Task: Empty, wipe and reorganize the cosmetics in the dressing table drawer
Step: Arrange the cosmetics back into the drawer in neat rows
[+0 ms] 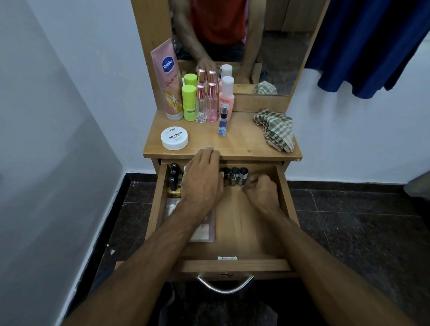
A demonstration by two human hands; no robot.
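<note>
Head view: both hands in open drawer (pixel 284 197). Left hand (pixel 202 180) fingers curled, reaching to back edge; whether it holds anything, can't tell. Right hand (pixel 260 191) fingers curled beside nail polish bottles (pixel 234 175), likely lining them up. Cloth (pixel 275 129) waits on tabletop (pixel 244 139) beyond fingers.

Blue garment (pixel 374 44) hanging right, white wall (pixel 73 60), dark floor tiles (pixel 353 228)

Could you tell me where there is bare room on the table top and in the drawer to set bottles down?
Table top: bare between the white tub and checked cloth, in front of the spray bottle. Back left is crowded with bottles. Drawer: bare floor below the right hand; left side and back are crowded.
</note>
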